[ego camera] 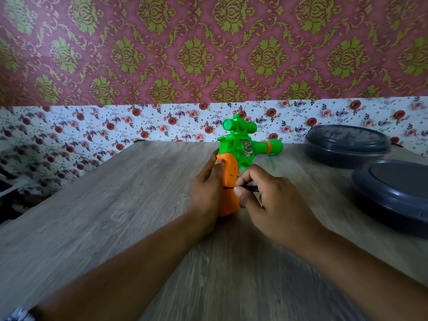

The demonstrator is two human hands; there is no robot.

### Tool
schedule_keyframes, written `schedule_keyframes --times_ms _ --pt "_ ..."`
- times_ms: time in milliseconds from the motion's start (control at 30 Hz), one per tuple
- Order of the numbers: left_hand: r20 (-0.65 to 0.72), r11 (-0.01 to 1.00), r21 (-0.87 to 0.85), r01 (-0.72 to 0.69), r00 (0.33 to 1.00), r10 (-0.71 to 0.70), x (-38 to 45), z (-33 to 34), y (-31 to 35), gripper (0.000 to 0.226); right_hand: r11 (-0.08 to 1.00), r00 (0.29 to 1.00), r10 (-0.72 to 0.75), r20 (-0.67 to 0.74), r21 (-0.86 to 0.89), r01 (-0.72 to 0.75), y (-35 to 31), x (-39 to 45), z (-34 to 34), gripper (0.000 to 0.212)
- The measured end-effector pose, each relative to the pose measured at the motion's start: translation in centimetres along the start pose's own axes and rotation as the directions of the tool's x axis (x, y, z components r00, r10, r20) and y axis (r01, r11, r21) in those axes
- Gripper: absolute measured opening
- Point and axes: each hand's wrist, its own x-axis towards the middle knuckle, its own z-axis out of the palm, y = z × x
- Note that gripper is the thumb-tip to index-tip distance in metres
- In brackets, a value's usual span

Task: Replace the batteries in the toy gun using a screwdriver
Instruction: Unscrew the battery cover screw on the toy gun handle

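Observation:
A green toy gun (240,144) with an orange grip (229,179) lies on the wooden table (115,205), barrel pointing right. My left hand (208,191) clasps the left side of the orange grip, thumb on its top. My right hand (268,200) pinches a thin black screwdriver (249,187) between thumb and fingers. Its tip points left and touches the middle of the grip. The far side of the grip is hidden by my left hand.
Two dark grey round lidded containers stand at the right: one at the back (347,144), one nearer (393,195). The table ends at a floral-papered wall behind and drops off at its left edge.

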Motion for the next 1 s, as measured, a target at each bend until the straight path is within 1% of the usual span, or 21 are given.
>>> schedule_keyframes --times_ms 67,133,200,267,333,400,433,533,633,700,833,867,933,1000 --pt "0.001 1.000 -0.017 -0.009 1.000 0.009 0.0 0.1 0.0 0.036 0.996 0.999 0.025 -0.030 -0.089 -0.028 0.0 -0.1 0.0 0.033" --pt "-0.011 1.000 -0.018 -0.023 1.000 0.023 -0.1 0.2 0.2 0.037 0.987 0.997 0.063 -0.033 -0.148 -0.067 0.1 -0.1 0.0 0.039" --pt "-0.007 1.000 0.002 -0.023 1.000 0.023 -0.1 0.3 0.1 0.037 0.988 0.993 0.115 -0.023 -0.100 -0.117 0.2 0.1 -0.1 0.041" --pt "0.004 0.999 0.002 -0.039 0.999 0.039 -0.2 0.3 0.1 0.031 0.991 0.993 0.119 -0.025 -0.058 -0.120 0.2 0.4 0.0 0.036" --pt "0.003 0.999 0.000 -0.039 0.999 0.039 -0.3 0.4 0.1 0.034 0.995 0.997 0.079 -0.015 -0.065 -0.080 -0.1 0.5 0.1 0.031" --pt "0.002 1.000 -0.001 -0.030 1.000 0.030 -0.2 0.4 0.1 0.036 0.995 0.999 0.037 -0.010 -0.093 -0.038 -0.5 0.2 0.3 0.035" --pt "-0.004 0.999 -0.005 -0.032 0.999 0.032 -0.2 0.4 0.1 0.036 0.993 1.000 0.020 -0.007 -0.115 -0.021 -0.7 0.1 0.3 0.035" --pt "-0.005 0.999 -0.025 -0.033 0.999 0.033 -0.3 0.4 0.0 0.033 0.988 0.999 0.002 0.044 -0.153 0.005 -1.1 -0.1 0.2 0.026" --pt "-0.005 0.998 -0.043 -0.047 0.999 0.047 -0.2 0.4 0.0 0.029 0.977 0.996 -0.070 0.061 -0.195 0.080 -0.8 0.1 0.0 0.027" --pt "0.004 0.997 -0.050 -0.053 0.999 0.053 -0.1 0.4 -0.1 0.026 0.952 0.989 -0.124 0.076 -0.270 0.140 -0.4 0.2 0.0 0.027" --pt "0.023 0.997 -0.071 -0.044 0.999 0.046 -0.2 0.4 -0.1 0.024 0.881 0.972 -0.229 0.050 -0.415 0.229 0.3 0.4 -0.1 0.028" --pt "0.022 0.996 -0.079 -0.040 0.999 0.042 -0.2 0.4 0.0 0.024 0.861 0.964 -0.260 0.056 -0.439 0.258 0.5 0.5 -0.2 0.026" --pt "0.024 0.996 -0.089 -0.030 0.999 0.032 -0.2 0.3 0.1 0.024 0.822 0.945 -0.312 0.094 -0.473 0.318 0.6 0.6 -0.7 0.013" --pt "0.030 0.996 -0.076 -0.036 0.999 0.038 -0.2 0.3 0.1 0.025 0.799 0.937 -0.329 0.116 -0.494 0.342 0.6 0.6 -1.2 0.011"
